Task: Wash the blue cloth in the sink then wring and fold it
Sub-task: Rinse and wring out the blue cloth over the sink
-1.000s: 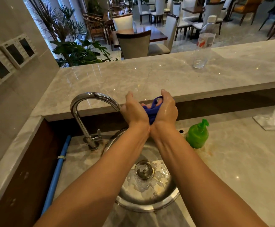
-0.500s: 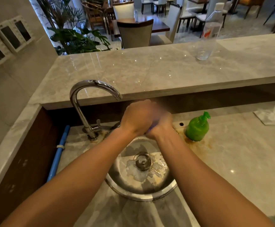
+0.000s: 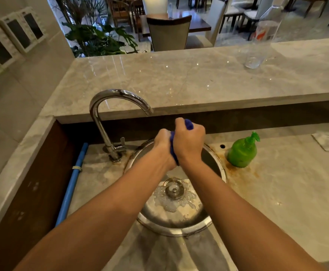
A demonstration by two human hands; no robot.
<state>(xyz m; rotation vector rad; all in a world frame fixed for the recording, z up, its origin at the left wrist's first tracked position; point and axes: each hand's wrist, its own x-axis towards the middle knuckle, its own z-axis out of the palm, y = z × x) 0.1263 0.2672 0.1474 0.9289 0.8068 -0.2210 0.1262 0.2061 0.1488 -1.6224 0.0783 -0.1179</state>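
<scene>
My left hand [image 3: 162, 146] and right hand [image 3: 189, 142] are bare, knuckles and tendons showing on their backs. My left forearm [image 3: 108, 208] and right forearm [image 3: 238, 208] are bare as well, uncovered all the way to the lower edge of view.

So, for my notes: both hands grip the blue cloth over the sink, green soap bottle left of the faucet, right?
No: the head view shows the green soap bottle right of the faucet. Left hand and right hand do grip the blue cloth over the sink.

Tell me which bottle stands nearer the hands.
The green pump bottle, on the lower counter right of the sink; the clear bottle stands far back on the raised ledge.
</scene>
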